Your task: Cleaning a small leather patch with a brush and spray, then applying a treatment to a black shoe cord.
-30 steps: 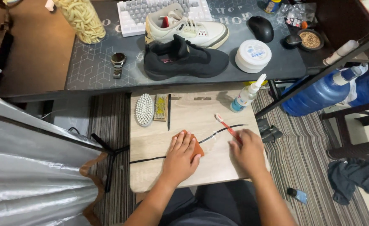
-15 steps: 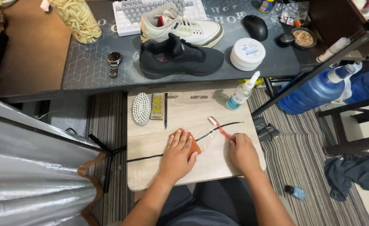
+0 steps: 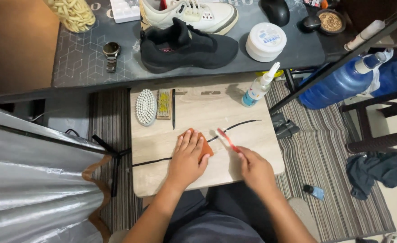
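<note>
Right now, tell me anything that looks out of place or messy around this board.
On the striped rug, a dark cloth lies crumpled right of the board, and a small blue bottle lies on its side near it. On the board, the left hand presses an orange pad; the right hand holds a red toothbrush. Nothing spilled.
</note>
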